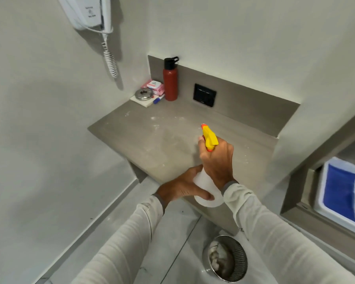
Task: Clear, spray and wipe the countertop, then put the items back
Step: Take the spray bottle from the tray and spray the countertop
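Note:
A white spray bottle (203, 188) with a yellow trigger head (209, 137) hangs over the front edge of the grey countertop (143, 136). My right hand (217, 160) grips its neck, a finger at the trigger, nozzle pointing at the counter. My left hand (180, 186) holds the bottle's body from the left, thumb across it. White specks and a wet-looking patch mark the counter's middle. In the back left corner stand a red flask (170, 85) with a black cap, a pink wipes pack (154, 86), a round metal dish (144, 94) on a white tile, and a blue pen (158, 99).
A black socket plate (204, 95) sits in the backsplash. A white wall hairdryer (88, 13) with a coiled cord hangs at upper left. A metal waste bin (225, 258) stands on the floor below. A white and blue tray (342, 191) lies at the right.

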`<state>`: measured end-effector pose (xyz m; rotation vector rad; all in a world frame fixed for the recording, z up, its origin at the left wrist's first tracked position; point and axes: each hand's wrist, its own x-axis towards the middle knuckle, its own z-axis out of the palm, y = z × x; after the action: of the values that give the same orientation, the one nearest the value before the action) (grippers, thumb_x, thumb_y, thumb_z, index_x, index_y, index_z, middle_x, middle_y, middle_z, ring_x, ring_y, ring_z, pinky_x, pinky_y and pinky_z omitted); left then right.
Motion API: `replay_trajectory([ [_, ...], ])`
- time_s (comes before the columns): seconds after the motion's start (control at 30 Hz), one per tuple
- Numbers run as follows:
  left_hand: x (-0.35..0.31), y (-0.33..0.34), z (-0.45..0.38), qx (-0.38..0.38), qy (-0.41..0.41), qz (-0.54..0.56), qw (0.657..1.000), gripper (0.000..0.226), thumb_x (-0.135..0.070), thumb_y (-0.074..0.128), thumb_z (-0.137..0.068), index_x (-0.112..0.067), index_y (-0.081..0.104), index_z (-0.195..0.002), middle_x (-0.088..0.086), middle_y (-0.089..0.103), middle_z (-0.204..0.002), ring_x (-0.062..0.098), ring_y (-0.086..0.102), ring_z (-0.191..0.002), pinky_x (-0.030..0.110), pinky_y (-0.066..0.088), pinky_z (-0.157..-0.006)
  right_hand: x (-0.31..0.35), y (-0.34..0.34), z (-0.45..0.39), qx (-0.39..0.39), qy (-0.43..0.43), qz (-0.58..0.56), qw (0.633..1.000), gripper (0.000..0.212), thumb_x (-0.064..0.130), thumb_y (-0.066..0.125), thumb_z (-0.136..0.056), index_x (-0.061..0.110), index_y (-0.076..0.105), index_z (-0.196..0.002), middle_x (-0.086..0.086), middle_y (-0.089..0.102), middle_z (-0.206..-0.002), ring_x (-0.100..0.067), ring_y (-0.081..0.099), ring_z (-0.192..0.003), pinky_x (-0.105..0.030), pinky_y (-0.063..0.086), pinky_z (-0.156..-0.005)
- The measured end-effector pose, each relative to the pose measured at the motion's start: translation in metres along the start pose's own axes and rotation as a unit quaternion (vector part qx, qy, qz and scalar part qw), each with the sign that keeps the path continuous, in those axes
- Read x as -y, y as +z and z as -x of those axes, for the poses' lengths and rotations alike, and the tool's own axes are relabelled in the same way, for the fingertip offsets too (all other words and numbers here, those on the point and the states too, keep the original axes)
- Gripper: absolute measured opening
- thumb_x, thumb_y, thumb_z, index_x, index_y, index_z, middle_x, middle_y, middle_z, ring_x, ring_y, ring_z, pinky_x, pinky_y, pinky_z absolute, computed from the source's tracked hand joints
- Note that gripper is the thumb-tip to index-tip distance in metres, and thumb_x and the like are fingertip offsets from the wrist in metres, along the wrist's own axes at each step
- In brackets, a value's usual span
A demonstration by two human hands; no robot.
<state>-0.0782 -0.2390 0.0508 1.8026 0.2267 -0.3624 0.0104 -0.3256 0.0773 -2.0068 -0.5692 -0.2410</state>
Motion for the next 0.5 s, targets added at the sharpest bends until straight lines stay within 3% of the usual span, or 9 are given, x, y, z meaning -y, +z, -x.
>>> replay_trajectory([
  [0.07, -0.008, 0.019, -0.008, 0.010, -0.001, 0.002, 1.000, 0.064, -0.009, 0.088, -0.069, -0.037, 0.056, -0.117, -0.015, 0.067, -0.110, 0.002, 0.061, -0.104, 0.014, 0.051, -0.083, -0.010, -0.022, -0.002, 0.003, 0.007, 0.012, 1.000, 0.047, 0.034, 0.057, -0.097, 0.021, 0.036, -0.056, 0.004, 0.031, -0.047, -0.022, 0.035, -0.044, -0.034, 0.031, -0.055],
  [0.13, -0.016, 0.039, -0.016, 0.012, 0.003, 0.010, 1.000, 0.068, -0.010, 0.089, -0.067, -0.031, 0.057, -0.124, -0.008, 0.070, -0.115, 0.009, 0.064, -0.108, 0.024, 0.054, -0.089, -0.021, -0.042, -0.002, 0.011, 0.010, 0.008, 1.000, 0.044, 0.036, 0.058, -0.097, 0.019, 0.046, -0.058, 0.005, 0.031, -0.048, -0.020, 0.035, -0.046, -0.034, 0.031, -0.059],
  [0.2, -0.027, 0.067, -0.028, 0.005, 0.015, 0.004, 1.000, 0.075, -0.018, 0.091, -0.062, -0.028, 0.056, -0.128, -0.004, 0.069, -0.120, 0.017, 0.063, -0.113, 0.036, 0.054, -0.096, -0.042, -0.069, -0.002, 0.006, 0.005, -0.009, 1.000, 0.038, 0.046, 0.055, -0.095, 0.013, 0.067, -0.081, 0.004, 0.041, -0.055, -0.020, 0.043, -0.053, -0.037, 0.041, -0.059],
  [0.3, -0.046, 0.113, -0.052, -0.029, 0.035, -0.013, 0.999, 0.085, -0.033, 0.091, -0.053, -0.027, 0.056, -0.130, -0.002, 0.067, -0.122, 0.020, 0.062, -0.115, 0.045, 0.053, -0.099, -0.080, -0.118, 0.007, -0.002, 0.013, -0.005, 1.000, 0.040, 0.053, 0.059, -0.092, 0.018, 0.066, -0.111, 0.003, 0.058, -0.084, -0.016, 0.058, -0.079, -0.031, 0.050, -0.074],
  [0.4, -0.060, 0.168, -0.086, -0.079, 0.066, -0.010, 0.995, 0.083, -0.032, 0.091, -0.049, -0.028, 0.059, -0.125, -0.002, 0.070, -0.117, 0.021, 0.065, -0.110, 0.052, 0.054, -0.096, -0.120, -0.174, 0.019, -0.040, 0.045, -0.025, 0.998, 0.031, 0.038, 0.074, -0.088, 0.015, 0.061, -0.103, -0.001, 0.060, -0.091, -0.018, 0.058, -0.084, -0.033, 0.049, -0.075],
  [0.5, -0.080, 0.232, -0.126, -0.108, 0.093, -0.019, 0.990, 0.083, -0.033, 0.092, -0.050, -0.037, 0.055, -0.125, -0.007, 0.070, -0.118, 0.015, 0.067, -0.108, 0.048, 0.056, -0.091, -0.160, -0.236, 0.018, -0.057, 0.096, -0.031, 0.993, 0.029, 0.033, 0.081, -0.082, 0.014, 0.067, -0.098, -0.003, 0.066, -0.088, -0.018, 0.061, -0.081, -0.029, 0.049, -0.076],
])
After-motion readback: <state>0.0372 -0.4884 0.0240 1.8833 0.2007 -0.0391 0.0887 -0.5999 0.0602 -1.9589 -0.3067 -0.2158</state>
